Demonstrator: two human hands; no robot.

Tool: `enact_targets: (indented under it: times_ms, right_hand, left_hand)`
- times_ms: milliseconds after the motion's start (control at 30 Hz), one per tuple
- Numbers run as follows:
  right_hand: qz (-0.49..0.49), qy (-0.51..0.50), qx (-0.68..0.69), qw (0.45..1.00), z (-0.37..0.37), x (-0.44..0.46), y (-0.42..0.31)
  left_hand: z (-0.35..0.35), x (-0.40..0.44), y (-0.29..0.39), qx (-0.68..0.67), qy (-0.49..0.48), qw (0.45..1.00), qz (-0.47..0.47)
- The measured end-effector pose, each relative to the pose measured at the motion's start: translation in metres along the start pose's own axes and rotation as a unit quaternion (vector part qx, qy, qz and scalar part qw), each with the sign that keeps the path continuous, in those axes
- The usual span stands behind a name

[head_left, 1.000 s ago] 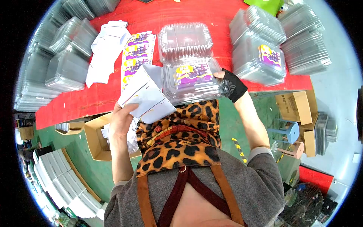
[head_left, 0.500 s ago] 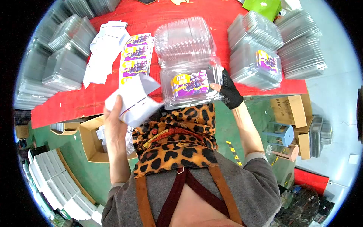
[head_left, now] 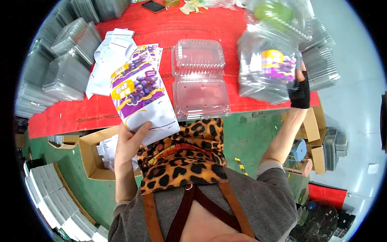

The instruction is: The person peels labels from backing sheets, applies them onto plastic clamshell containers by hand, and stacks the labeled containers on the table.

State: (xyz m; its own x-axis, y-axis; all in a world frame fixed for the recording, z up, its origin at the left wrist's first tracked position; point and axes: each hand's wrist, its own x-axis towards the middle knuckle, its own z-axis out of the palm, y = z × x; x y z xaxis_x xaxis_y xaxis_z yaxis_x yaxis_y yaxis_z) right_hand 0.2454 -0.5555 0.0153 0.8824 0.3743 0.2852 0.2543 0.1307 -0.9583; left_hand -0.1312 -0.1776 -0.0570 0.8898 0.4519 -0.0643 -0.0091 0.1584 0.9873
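My left hand [head_left: 130,143] is closed on a strip of grape label stickers [head_left: 141,92], its thumb pressed on the white backing. In a black fingerless glove, my right hand [head_left: 300,90] grips the right side of an opened clear plastic clamshell box [head_left: 269,44] with a purple and yellow grape label. That box is over the right-hand stack of clamshells, and I cannot tell whether it rests on it. Between my hands, an unlabelled clamshell box [head_left: 201,98] lies open on the red table [head_left: 155,28], near its front edge.
Stacks of clear clamshells [head_left: 68,76] line the table's left side, beside loose white backing paper [head_left: 111,60]. More stacks [head_left: 322,64] stand at far right. A phone [head_left: 153,6] lies at the back. Below are a cardboard box [head_left: 90,161] and a blue stool [head_left: 298,150].
My right hand has carried the labelled clamshell from the table's middle to the right-hand stack, exposing an unlabelled one. My left hand has turned the sticker strip so its printed labels face up.
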Motion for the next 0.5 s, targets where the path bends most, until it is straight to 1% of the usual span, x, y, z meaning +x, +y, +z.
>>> enact_targets:
  times_ms: [33,100,167,200,233,333,367,400,433,467,500]
  right_hand:
    - [0.081,0.046,0.056,0.994,-0.016,0.008,-0.003]
    - [0.152,0.136,0.031,0.978,-0.072,0.015,0.014]
    - [0.186,0.109,0.001,0.977,-0.123,0.025,0.035]
    - [0.203,0.088,-0.004,0.975,-0.13,0.025,0.035]
    - [0.221,0.066,-0.009,0.973,-0.135,0.026,0.038]
    - [0.201,0.085,-0.009,0.976,-0.135,0.022,0.048]
    - [0.233,0.056,-0.018,0.971,-0.148,0.023,0.048]
    - [0.224,0.106,-0.15,0.957,-0.143,0.021,0.051]
    - [0.21,0.152,-0.28,0.924,-0.131,0.017,0.049]
    - [0.19,0.192,-0.405,0.874,-0.117,0.013,0.047]
    - [0.006,0.182,-0.682,0.708,-0.099,0.006,0.043]
  left_hand:
    - [0.001,0.001,-0.003,0.006,-0.014,1.0,0.001]
    - [0.004,0.001,-0.008,0.021,-0.041,0.999,0.004]
    - [0.011,0.002,0.0,0.028,-0.061,0.997,-0.029]
    - [0.015,0.002,0.003,0.031,-0.07,0.996,-0.046]
    - [0.02,0.001,0.003,0.007,-0.075,0.997,-0.025]
    - [0.03,0.001,0.008,0.012,-0.095,0.995,-0.04]
    - [0.031,0.001,0.009,0.065,-0.105,0.992,-0.024]
    - [0.033,0.0,0.009,0.063,-0.112,0.991,-0.034]
    - [0.035,-0.001,0.01,0.062,-0.116,0.99,-0.045]
    - [0.037,-0.002,0.01,0.059,-0.12,0.989,-0.055]
    - [0.038,-0.001,0.01,0.101,-0.136,0.985,-0.016]
